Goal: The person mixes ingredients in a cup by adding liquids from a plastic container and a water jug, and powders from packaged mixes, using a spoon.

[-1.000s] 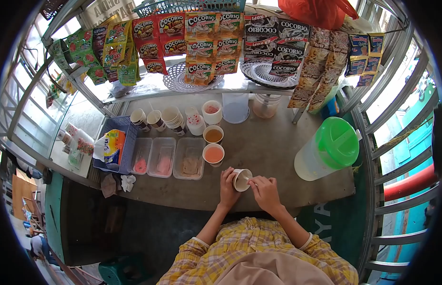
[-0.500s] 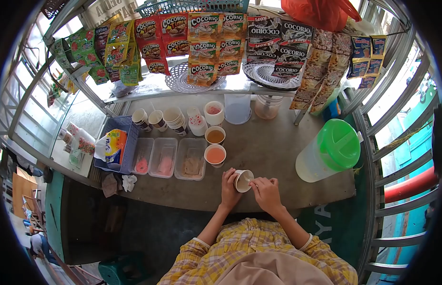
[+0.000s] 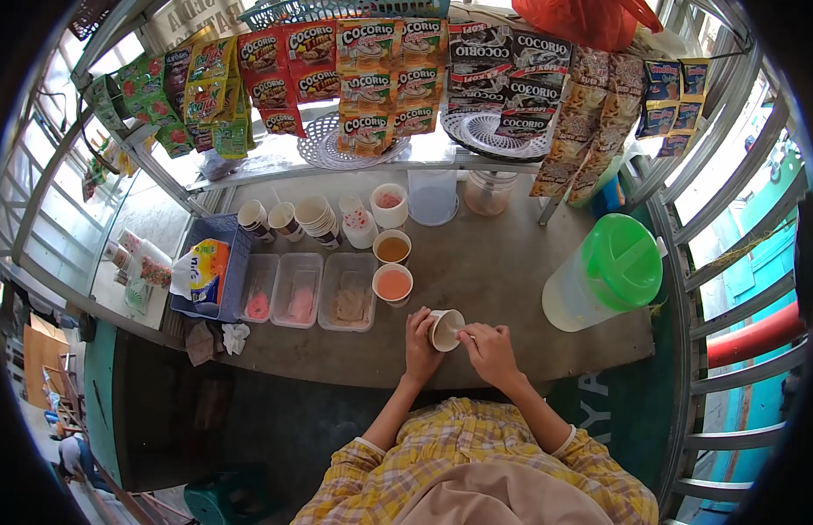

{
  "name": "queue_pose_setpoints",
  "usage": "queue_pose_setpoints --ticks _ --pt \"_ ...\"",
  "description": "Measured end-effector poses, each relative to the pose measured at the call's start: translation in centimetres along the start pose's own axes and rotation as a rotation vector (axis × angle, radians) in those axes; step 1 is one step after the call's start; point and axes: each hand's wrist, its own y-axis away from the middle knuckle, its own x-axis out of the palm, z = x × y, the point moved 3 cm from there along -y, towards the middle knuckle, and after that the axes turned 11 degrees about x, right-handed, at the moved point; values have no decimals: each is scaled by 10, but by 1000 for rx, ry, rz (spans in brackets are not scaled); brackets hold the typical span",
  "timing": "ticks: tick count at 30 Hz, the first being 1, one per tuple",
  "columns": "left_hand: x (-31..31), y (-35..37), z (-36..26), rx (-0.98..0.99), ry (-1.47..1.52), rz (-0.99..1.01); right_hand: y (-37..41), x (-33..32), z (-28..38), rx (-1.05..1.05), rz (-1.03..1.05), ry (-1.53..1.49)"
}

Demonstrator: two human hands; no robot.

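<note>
My left hand (image 3: 418, 344) is wrapped round the side of a white paper cup (image 3: 440, 325), which tilts with its mouth toward my right hand. My right hand (image 3: 488, 352) is closed in a pinch at the cup's rim. Something small and pale shows at its fingertips, reaching into the cup; its kind is too small to make out. Just beyond the cup stand a paper cup of orange-pink drink (image 3: 393, 284) and a paper cup of amber drink (image 3: 392, 250).
Three clear plastic tubs (image 3: 348, 293) with powders sit left of the cups, beside a blue basket (image 3: 216, 306). Stacked paper cups (image 3: 316, 220) stand behind. A green-lidded water jug (image 3: 590, 280) is at the right. Sachet strips (image 3: 368, 87) hang overhead across the back.
The view has shifted slightly, so things appear a little higher and to the left. Both hands keep their hold at the cup, with barely any movement of the fingers.
</note>
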Motion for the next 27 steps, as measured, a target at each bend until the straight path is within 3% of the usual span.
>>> queue_pose_setpoints --ticks 4,7,10,13,16,19,22,25,27 --pt "0 2 3 -5 14 9 0 0 2 17 -51 -55" --pt "-1 0 1 -9 5 4 0 2 -1 -6 9 64" --pt "-3 -3 -2 -15 -17 29 0 0 -1 56 25 -116" --pt "-2 -3 -3 -29 -70 52 0 -1 3 -37 -80 87" --pt "-3 -3 -3 -15 -82 65 -3 -1 0 37 27 -123" --pt "-4 -3 -3 -4 -65 84 -2 -6 9 -19 -118 92" --pt "-4 -3 -4 11 -73 87 -3 3 1 10 23 -29" --pt "-2 -2 -2 -3 -85 73 -2 -4 14 -62 -135 111" --pt "-3 -2 -2 -8 -81 65 -4 -1 6 -37 -22 52"
